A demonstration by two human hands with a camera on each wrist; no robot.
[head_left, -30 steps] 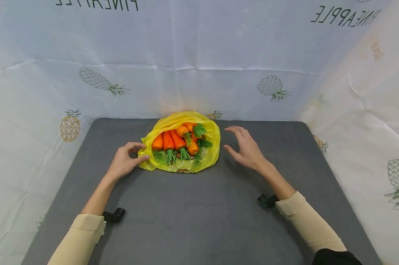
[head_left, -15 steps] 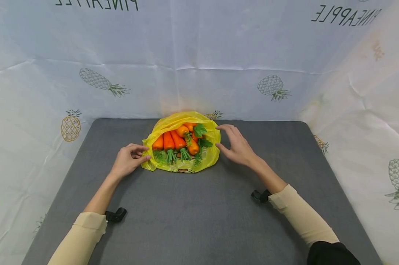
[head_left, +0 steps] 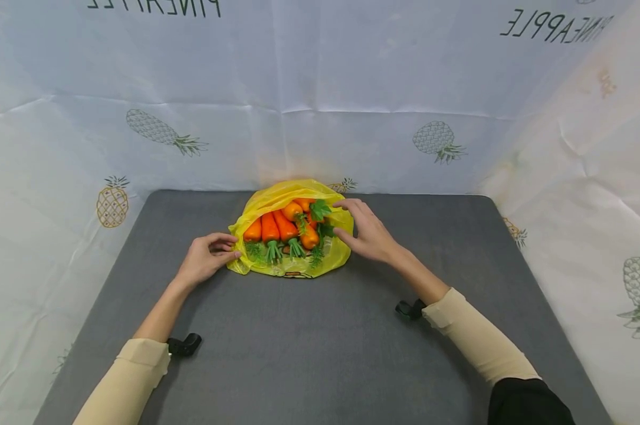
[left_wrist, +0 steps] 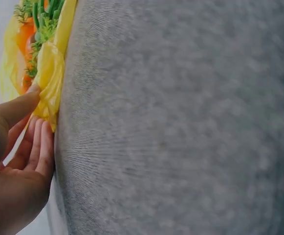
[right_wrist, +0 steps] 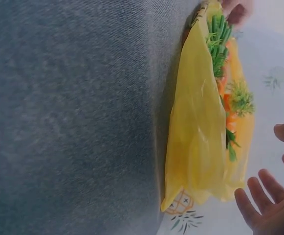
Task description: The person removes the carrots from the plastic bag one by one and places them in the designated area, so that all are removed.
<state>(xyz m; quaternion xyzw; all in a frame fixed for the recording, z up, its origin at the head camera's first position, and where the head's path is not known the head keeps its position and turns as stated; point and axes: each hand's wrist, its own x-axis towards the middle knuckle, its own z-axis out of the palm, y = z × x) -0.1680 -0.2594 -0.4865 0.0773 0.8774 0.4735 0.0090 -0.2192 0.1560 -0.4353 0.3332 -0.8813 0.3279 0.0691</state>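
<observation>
A yellow plastic bag (head_left: 341, 251) lies on its side on the table, its mouth facing me. Inside are several orange carrots (head_left: 286, 227) with green tops and sprigs of green leaves (head_left: 320, 209). My left hand (head_left: 200, 261) pinches the bag's left edge between thumb and fingers; in the left wrist view the thumb (left_wrist: 19, 108) presses on the crumpled yellow film. Over the bag's right rim, beside the leaves, my right hand (head_left: 370, 233) hovers with fingers spread and nothing in them. The right wrist view shows those fingers (right_wrist: 273, 196) apart from the bag.
The grey table (head_left: 298, 348) ends just behind the bag. A white curtain (head_left: 351, 77) printed with pineapples hangs around its back and sides. Black wrist cameras (head_left: 184, 345) sit on both forearms.
My right hand has moved left from beside the bag to over its right rim. The left hand has shifted slightly right, drawing the bag's left edge inward. The carrots stay in place.
</observation>
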